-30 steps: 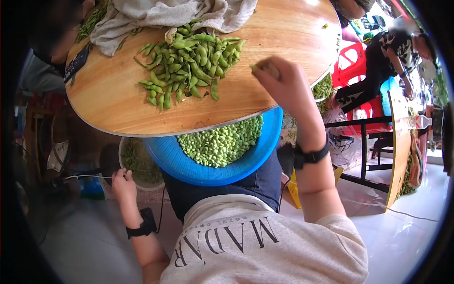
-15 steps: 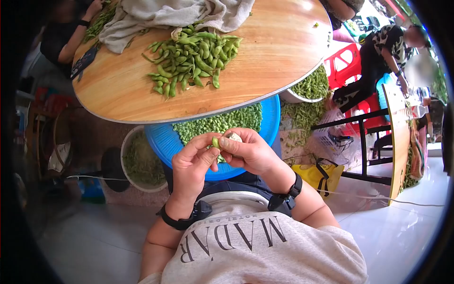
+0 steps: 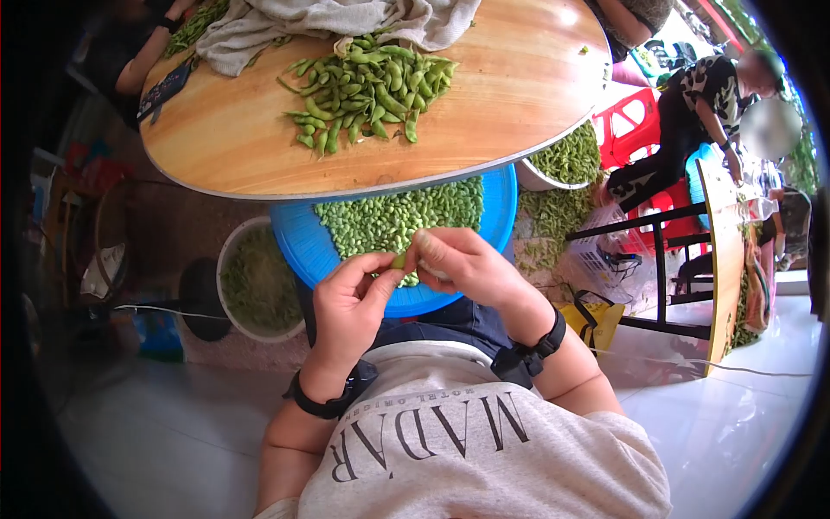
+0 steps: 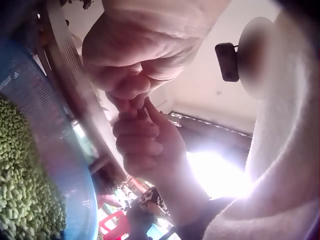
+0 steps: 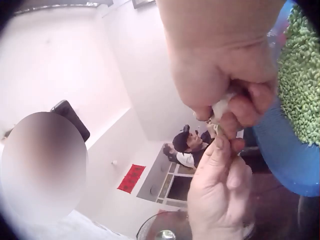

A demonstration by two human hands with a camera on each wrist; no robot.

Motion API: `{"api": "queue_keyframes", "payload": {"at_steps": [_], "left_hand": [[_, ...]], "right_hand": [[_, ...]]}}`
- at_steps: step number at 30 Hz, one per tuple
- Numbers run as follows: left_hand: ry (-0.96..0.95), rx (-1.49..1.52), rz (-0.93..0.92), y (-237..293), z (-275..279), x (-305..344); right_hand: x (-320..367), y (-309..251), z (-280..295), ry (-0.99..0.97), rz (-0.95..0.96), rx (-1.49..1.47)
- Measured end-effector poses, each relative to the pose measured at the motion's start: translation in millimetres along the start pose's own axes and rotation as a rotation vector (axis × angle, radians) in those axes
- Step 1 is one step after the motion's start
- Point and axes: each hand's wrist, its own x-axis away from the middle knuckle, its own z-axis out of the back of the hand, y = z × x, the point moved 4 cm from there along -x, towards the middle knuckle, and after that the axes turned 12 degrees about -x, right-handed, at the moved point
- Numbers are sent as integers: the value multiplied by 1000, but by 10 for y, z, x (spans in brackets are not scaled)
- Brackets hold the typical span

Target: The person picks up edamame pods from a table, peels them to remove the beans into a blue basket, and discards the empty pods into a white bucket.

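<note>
Both hands meet above a blue basket (image 3: 298,251) of shelled green beans (image 3: 367,221) on the person's lap. The left hand (image 3: 350,298) pinches one end of a green pod (image 3: 399,261) between thumb and fingers. At its other end the right hand (image 3: 467,264) grips the same pod, with a whitish thing (image 5: 223,106) tucked in the curled fingers; what it is cannot be told. On the wooden table (image 3: 233,147) beyond the basket lies a pile of unshelled pods (image 3: 380,86).
A grey cloth (image 3: 324,19) lies at the table's far side. A white bucket (image 3: 222,285) stands left of the basket, and a tub of pods (image 3: 566,156) to the right. Near a yellow bag (image 3: 605,324) is a second table (image 3: 726,285). Other people sit around.
The right hand has come from over the table to the left hand, which has risen from beside the basket. Both have since stayed together at the pod, the right fingers shifting slightly.
</note>
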Motion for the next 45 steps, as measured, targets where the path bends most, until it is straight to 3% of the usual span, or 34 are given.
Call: {"api": "queue_keyframes", "payload": {"at_steps": [2, 7, 14, 17, 21, 26, 30, 32, 35, 38, 42, 45], "left_hand": [[5, -105, -102, -26, -18, 23], [-68, -340, -100, 35, 76, 114], [89, -188, -145, -116, 95, 168], [69, -163, -74, -150, 89, 142], [10, 135, 136, -162, 30, 74], [-155, 593, 419, -276, -52, -85], [-312, 867, 613, -416, -106, -181], [-279, 742, 592, -382, -151, -190], [-161, 437, 407, -214, -186, -210], [-128, 405, 392, -102, -222, -231], [-119, 242, 390, -90, -241, -298], [-47, -6, 278, -168, -163, -349]], "right_hand": [[1, 78, -32, -25, -60, 58], [-2, 229, -107, -55, -168, 82], [-32, 280, -189, 26, -124, 85], [-51, 272, -191, 47, -64, 68], [-44, 217, -160, 80, -3, 55], [-51, 150, -65, 98, 191, 286], [-44, 20, -9, -16, 348, 591], [-59, -32, 66, 21, 355, 680], [-47, -139, 104, 133, 275, 681], [-98, -98, 204, 96, 255, 457], [-132, -134, 274, 95, 264, 535], [-127, -172, 367, 76, 353, 775]]}}
